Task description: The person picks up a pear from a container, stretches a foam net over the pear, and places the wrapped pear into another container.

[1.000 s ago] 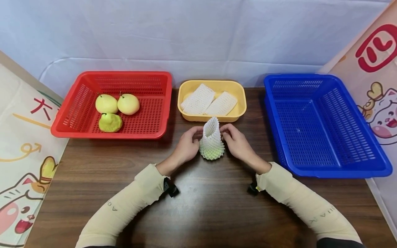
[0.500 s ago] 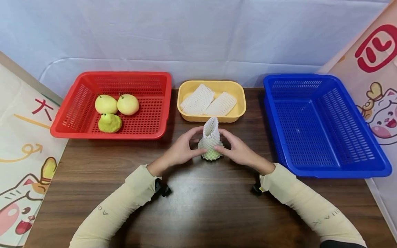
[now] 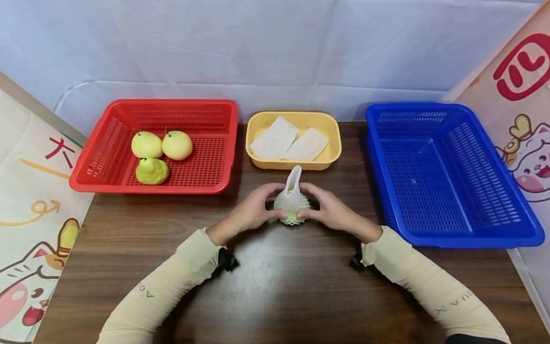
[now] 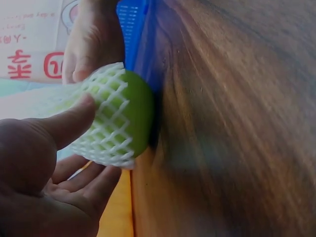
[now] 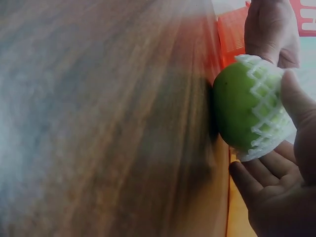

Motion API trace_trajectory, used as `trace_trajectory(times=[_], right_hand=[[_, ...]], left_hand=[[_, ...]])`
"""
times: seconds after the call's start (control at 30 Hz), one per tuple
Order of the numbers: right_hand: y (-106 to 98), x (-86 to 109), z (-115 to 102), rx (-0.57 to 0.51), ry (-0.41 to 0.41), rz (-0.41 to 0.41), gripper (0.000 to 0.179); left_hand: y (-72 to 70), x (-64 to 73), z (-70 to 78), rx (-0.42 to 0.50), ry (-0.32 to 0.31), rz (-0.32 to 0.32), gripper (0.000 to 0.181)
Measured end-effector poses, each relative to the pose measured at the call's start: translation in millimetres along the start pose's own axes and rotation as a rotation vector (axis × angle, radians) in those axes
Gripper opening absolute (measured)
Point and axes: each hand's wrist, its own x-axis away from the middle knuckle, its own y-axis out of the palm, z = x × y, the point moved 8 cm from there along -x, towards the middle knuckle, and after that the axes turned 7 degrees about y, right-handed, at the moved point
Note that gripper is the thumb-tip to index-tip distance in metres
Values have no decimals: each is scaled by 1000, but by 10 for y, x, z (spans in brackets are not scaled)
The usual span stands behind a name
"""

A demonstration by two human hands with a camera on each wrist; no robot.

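A green pear (image 5: pixel 234 106) stands on the table, its lower part bare. A white foam fruit net (image 3: pixel 290 203) covers the upper part, and its narrow open end sticks up above the pear. My left hand (image 3: pixel 253 208) holds the net on the left side, thumb in front and fingers behind. From the right, my right hand (image 3: pixel 333 209) grips it in the same way. In the left wrist view the left thumb (image 4: pixel 74 121) presses on the mesh, with the fingers under the net's edge. The right wrist view shows the right thumb (image 5: pixel 296 96) against the mesh.
Behind the hands, a yellow tray (image 3: pixel 333 153) holds two flat foam nets (image 3: pixel 275 138). At the left, a red basket (image 3: pixel 206 186) contains three pears (image 3: pixel 177 145). A blue basket (image 3: pixel 429 191) stands at the right. The wooden table (image 3: pixel 292 286) extends toward me.
Both thumbs have come round to the front of the net. The net has moved down the pear, and its open end has become narrower and lower.
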Motion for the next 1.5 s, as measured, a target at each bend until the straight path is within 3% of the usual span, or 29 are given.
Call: trace_trajectory(times=[0.17,0.33,0.57,0.8,1.03,1.27,1.5], right_hand=[[17,9,28,105,26,-33,82],[30,17,42,194,36,-41,91],[60,10,77,244,36,-51,96],[44,49,25,200,14,-50,97],[9,40,1,132,32,-41,77],[36,27,13,205,33,-59,83],[62,12,35,240,86,-85,95]], left_hand=[[18,5,-24,-121,-16,-51,78],[21,14,-52,-269,-37,-56,84],[55,19,-79,-370,-18,-69,87],[39,53,-10,-284,-4,-65,100],[-12,32,49,-227,65,1,77],[23,2,-27,-210,25,-34,79],[81,2,-112,-247,-19,-74,87]])
